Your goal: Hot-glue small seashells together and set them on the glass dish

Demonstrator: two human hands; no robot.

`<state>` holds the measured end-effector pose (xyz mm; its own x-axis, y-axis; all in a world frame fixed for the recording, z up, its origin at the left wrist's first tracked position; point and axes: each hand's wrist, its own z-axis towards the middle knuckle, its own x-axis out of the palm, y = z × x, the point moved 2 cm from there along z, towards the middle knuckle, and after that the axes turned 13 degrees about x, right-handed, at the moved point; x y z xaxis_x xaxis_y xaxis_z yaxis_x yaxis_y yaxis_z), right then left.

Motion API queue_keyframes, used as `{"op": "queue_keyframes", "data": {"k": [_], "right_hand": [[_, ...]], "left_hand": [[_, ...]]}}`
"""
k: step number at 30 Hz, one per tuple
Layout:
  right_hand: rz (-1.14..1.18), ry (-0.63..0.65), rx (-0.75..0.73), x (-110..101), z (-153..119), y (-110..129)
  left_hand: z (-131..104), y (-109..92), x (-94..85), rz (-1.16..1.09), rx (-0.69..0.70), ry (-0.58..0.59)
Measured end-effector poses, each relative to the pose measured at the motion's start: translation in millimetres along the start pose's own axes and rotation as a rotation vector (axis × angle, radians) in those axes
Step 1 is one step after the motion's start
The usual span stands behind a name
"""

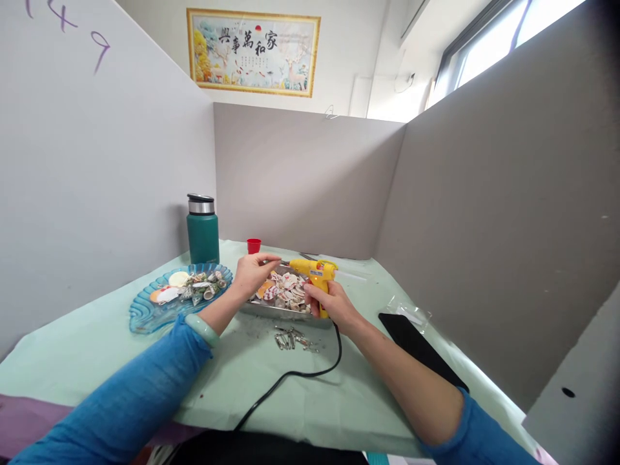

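Far L, blue dish (140, 318) holds spiral shells (207, 285), prob. hard but w/ thin, chippable lips; best lifted by the thick mid. Green flask (202, 239) stands just behind. L hand (250, 276) has thumb & fingertips pinched together nr the nozzle; can't tell what, if anything, is between. Centre, metal tray (278, 312) bears flat shells (290, 290), prob. light, brittle, best taken by edges. In front, small metal pins (290, 339), prob. stiff, slippery. Above tray, yellow glue gun (312, 272): prob. light, rigid, w/ hot tip, so hold by grip; cord (310, 374) may drag. R hand (339, 307) is clamped on that grip. Far R, black slab (421, 352) lies flat.
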<state>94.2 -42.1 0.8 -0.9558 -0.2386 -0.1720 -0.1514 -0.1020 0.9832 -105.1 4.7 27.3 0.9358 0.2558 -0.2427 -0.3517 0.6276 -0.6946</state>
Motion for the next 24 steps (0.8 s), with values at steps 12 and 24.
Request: {"op": "queue_keyframes", "data": {"k": [12,24], "right_hand": [[-0.021,-0.007,0.018,0.9,-2.2,2.9],[-0.006,-0.017,0.008,0.8,-1.9,2.7]], "left_hand": [[-1.9,-3.3,1.9,-0.065,-0.07,0.011],[-3.1,1.0,4.3,-0.271,-0.158,0.047]]}}
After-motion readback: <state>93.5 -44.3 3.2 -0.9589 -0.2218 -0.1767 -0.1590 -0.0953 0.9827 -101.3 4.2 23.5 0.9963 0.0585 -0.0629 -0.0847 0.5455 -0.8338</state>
